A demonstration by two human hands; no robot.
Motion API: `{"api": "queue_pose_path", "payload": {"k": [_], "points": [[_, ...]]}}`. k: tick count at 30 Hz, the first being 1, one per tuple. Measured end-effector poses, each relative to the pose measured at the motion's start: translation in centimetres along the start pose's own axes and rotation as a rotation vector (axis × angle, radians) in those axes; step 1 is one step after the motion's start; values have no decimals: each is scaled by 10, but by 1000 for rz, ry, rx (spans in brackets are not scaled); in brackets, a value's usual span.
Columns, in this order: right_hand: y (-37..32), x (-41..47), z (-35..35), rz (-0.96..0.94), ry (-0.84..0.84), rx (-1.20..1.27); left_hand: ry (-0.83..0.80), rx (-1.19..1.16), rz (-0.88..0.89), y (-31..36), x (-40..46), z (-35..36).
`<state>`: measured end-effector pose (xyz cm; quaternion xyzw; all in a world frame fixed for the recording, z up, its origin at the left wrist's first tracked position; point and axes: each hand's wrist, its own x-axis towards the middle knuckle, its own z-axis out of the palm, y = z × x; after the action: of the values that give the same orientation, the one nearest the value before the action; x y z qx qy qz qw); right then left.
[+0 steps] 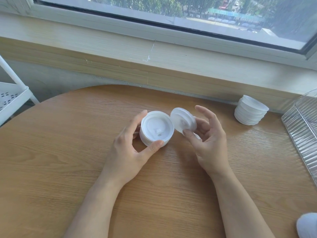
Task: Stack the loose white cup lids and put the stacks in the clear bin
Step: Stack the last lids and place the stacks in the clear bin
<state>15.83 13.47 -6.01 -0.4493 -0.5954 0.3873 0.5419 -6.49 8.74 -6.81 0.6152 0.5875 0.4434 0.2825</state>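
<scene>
A short stack of white cup lids point(157, 128) sits at the middle of the round wooden table point(68, 160). My left hand point(130, 145) grips it, thumb at the near rim and fingers at the far side. Just to the right, my right hand point(208, 134) pinches a single white lid point(182, 121), tilted on edge beside the stack. A taller finished stack of lids point(249, 109) stands at the table's far right. The clear ribbed bin point(301, 127) is at the right edge, partly cut off.
A window sill and wall run along the far side of the table. A white rack point(12, 98) stands at the left. A white rounded object point(307, 225) shows at the bottom right corner.
</scene>
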Motion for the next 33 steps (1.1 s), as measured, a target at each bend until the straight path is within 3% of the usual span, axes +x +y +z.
{"api": "queue_pose_path", "payload": {"k": [11,16,19,23,29,33], "points": [[-7,-5,8,-66,39,-84,-2,-3,-8,2,0,0],[-17,-11,23,-312,-17,-214,-17,4,6,5,0,-1],[-15,-13,27,-359,-104,-280,-27,-16,16,8,0,-2],[-16,-13,25,-353,-171,-305,-22,-34,33,8,0,-3],[-20,-12,22,-188,-138,-255,-7,-62,30,8,-2,-5],[-10,-12,25,-130,-208,-331,-12,-39,47,7,-1,-5]]}}
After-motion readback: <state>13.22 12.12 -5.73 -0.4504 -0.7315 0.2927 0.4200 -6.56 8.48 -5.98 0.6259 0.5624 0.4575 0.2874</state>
